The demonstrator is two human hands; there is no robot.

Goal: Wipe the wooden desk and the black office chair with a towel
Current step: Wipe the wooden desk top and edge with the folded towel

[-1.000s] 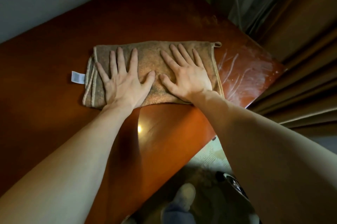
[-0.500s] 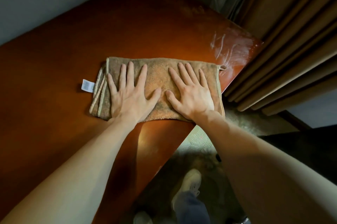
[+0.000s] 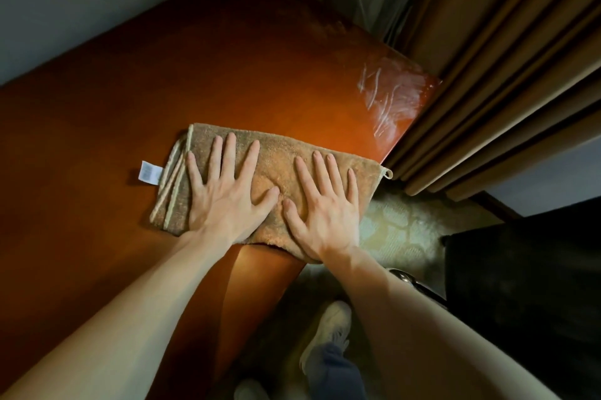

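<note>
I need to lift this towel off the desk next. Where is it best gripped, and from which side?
Pinch the towel at its right end, beside its hanging loop, coming from the right. That end overhangs the desk edge, so fingers can slip under; the rest lies flat on the wood.

Desk (image 3: 130,107): one. Towel (image 3: 279,165): one, at the desk's near edge, bearing one label (image 3: 148,172) and one loop (image 3: 388,173). Hands: two, left hand (image 3: 227,201) and right hand (image 3: 325,217). Chair (image 3: 527,285): one. Shoes (image 3: 331,325): two.
</note>
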